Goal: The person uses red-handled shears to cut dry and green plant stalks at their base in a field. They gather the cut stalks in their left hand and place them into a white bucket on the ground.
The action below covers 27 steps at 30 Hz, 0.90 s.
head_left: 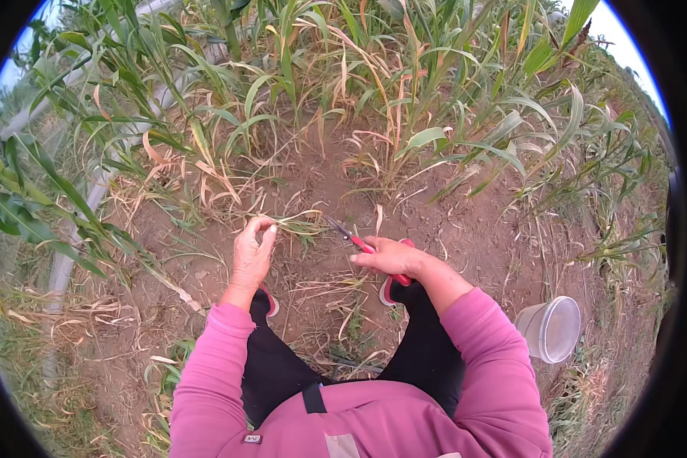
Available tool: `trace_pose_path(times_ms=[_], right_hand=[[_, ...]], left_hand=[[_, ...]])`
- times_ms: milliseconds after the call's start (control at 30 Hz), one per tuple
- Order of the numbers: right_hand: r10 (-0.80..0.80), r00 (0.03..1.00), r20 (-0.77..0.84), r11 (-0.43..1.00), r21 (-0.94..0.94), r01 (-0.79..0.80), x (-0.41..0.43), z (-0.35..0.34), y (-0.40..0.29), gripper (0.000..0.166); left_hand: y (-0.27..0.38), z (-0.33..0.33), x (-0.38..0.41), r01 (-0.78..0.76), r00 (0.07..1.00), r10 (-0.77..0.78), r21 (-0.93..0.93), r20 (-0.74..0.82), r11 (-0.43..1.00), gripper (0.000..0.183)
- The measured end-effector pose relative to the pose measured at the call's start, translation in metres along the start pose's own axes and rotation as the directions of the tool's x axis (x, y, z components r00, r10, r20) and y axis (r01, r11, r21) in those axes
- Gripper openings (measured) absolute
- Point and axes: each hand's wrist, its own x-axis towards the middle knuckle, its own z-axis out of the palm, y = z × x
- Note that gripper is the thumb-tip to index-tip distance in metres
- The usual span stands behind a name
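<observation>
My left hand [253, 252] pinches some thin grass stems [297, 220] between thumb and forefinger. Their yellowing leaves stretch rightward from the fingertips, low over the soil. My right hand [390, 256] grips red-handled garden snips [362, 243] with narrow metal blades. The blades point up and left, and their tips end close to the right end of the leaves. Whether the tips touch a leaf cannot be made out. Part of the handles is hidden under my right palm.
A row of tall green and drying leafy stalks [401, 126] crosses ahead. Cut-looking dry grass [332, 289] lies between my feet. A whitish plastic bucket [558, 332] lies tipped or leaning at the right. Grey pipe-like bars [94, 192] and netting run along the left.
</observation>
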Motion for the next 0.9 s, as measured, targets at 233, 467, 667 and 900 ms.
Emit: trace_pose_path(times_ms=[233,467,667,900], right_hand=[[0.344,0.867,-0.361,0.771,-0.418,-0.480,-0.012,-0.094,0.080,0.072],[0.502,0.804,-0.319,0.862,0.267,-0.432,0.040,-0.032,0.237,0.079],[0.447,0.817,-0.364,0.894,0.203,-0.399,0.047,-0.052,0.226,0.075],[0.465,0.821,-0.332,0.883,0.242,-0.402,0.084,-0.071,0.235,0.073]], left_hand=[[0.014,0.096,0.056,-0.100,0.970,0.049,0.207,0.238,0.973,0.067],[0.056,0.255,0.109,-0.246,0.956,0.193,0.249,0.219,0.937,0.114],[0.033,0.339,0.180,0.210,0.978,-0.210,0.011,0.017,0.978,0.105],[0.002,0.324,0.231,0.237,0.889,-0.085,-0.293,0.449,0.926,0.082]])
